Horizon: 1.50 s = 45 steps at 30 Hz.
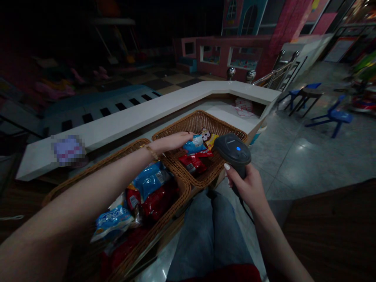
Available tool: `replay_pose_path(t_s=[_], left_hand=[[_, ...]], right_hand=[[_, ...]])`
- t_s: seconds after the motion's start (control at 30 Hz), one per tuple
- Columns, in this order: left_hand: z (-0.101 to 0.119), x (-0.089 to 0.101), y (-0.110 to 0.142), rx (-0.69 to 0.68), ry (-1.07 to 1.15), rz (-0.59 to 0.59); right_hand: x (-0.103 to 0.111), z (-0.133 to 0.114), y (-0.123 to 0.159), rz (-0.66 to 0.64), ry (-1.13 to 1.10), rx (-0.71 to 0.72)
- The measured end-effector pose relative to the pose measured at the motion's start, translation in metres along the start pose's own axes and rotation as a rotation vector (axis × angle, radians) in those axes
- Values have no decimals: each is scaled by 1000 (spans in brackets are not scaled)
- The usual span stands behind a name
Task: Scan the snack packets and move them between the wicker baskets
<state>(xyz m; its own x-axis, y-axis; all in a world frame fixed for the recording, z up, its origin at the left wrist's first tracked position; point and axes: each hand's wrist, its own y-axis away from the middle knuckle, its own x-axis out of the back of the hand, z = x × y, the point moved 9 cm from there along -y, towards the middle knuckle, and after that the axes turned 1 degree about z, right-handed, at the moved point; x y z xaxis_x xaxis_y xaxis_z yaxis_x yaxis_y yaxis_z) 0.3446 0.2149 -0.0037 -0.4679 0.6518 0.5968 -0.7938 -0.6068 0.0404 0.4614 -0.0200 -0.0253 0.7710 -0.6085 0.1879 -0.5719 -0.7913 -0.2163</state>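
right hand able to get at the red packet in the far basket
Probably yes, once free: the right hand holds a barcode scanner, but only the low rim of the wicker basket separates it from the red packet.

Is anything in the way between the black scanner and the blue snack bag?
Yes, a little: a yellow snack packet lies in the brown wicker basket, between the blue plastic snack bag held by the left hand and the black handheld barcode scanner in the right hand.
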Motion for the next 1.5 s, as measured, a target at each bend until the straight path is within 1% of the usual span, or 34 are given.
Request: replay_pose_path(t_s=[0.07,0.1,0.17,0.23,0.33,0.43,0.5,0.6,0.67,0.8,0.9,0.97,1.07,1.23,1.37,1.5], left_hand=[[-13,8,22,231,242,5],[-17,13,34,314,363,45],[-20,19,61,413,589,135],[-20,24,86,427,707,202],[-19,29,118,374,705,275],[-20,28,139,320,663,317],[-25,29,147,296,677,371],[-32,37,152,242,672,489],[-35,43,152,200,648,545],[-34,49,150,100,679,611],[-33,50,151,65,702,659],[-31,49,152,47,706,667],[-30,47,152,35,720,644],[-38,43,151,61,718,626],[-41,40,151,72,725,617],[-38,40,152,81,717,625]], right_hand=[[-5,-4,3,-12,-5,15],[-7,-6,4,-22,-7,22],[-14,-10,9,-48,-2,36],[-20,-14,13,-75,22,52],[-29,-18,20,-104,42,65],[-36,-25,26,-124,51,91],[-41,-31,30,-129,69,114],[-50,-41,36,-164,85,158],[-57,-46,40,-193,81,178],[-70,-50,46,-240,76,188],[-77,-54,48,-267,81,214],[-81,-57,48,-275,83,229],[-86,-60,50,-293,80,236],[-93,-61,52,-319,76,232],[-94,-62,53,-319,75,235],[-93,-66,54,-323,73,246]])
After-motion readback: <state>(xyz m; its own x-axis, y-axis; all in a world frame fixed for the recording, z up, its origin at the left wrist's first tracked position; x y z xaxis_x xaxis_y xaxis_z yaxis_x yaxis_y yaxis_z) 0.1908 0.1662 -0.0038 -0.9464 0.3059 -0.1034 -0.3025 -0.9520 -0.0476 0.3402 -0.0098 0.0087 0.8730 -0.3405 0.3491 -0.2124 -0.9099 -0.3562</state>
